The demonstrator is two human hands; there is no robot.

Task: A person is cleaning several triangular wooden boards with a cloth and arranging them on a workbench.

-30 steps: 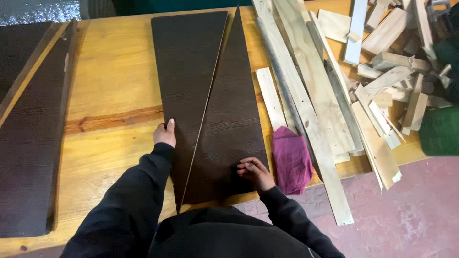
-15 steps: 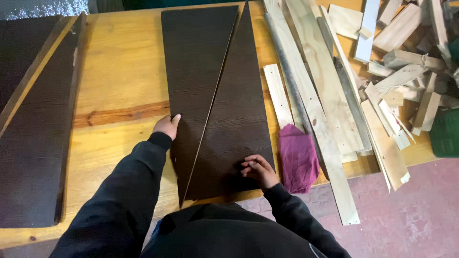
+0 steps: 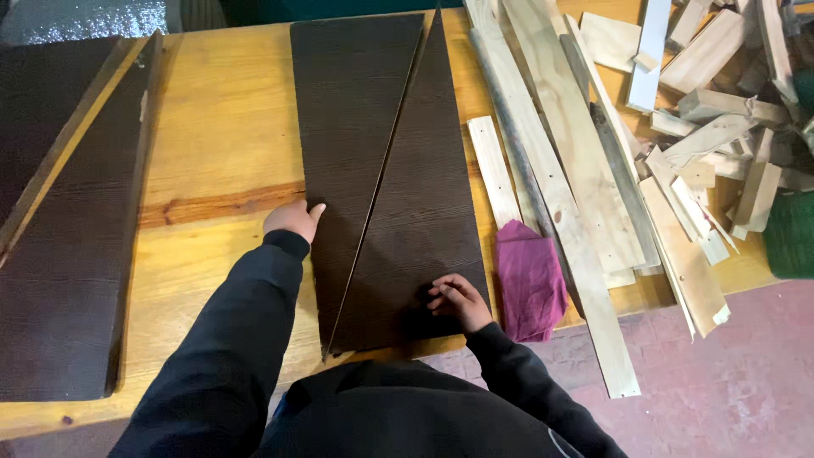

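Observation:
Two dark brown wedge-shaped boards lie side by side on a yellow wooden workbench (image 3: 220, 127), split by a thin diagonal seam. My left hand (image 3: 291, 220) rests with fingers curled at the left edge of the left board (image 3: 348, 110). My right hand (image 3: 458, 300) presses with bent fingers on the near right part of the right board (image 3: 420, 220). Neither hand holds anything. Both arms are in black sleeves.
More dark boards (image 3: 76, 246) lie at the bench's left side. A magenta cloth (image 3: 530, 276) sits just right of the right board. Long pale planks (image 3: 560, 178) and a pile of wood offcuts (image 3: 712, 110) cover the right. Reddish floor (image 3: 729, 373) shows below.
The view has shifted slightly, so the boards sit a little further right in the picture. Both hands stay at the same spots on the boards.

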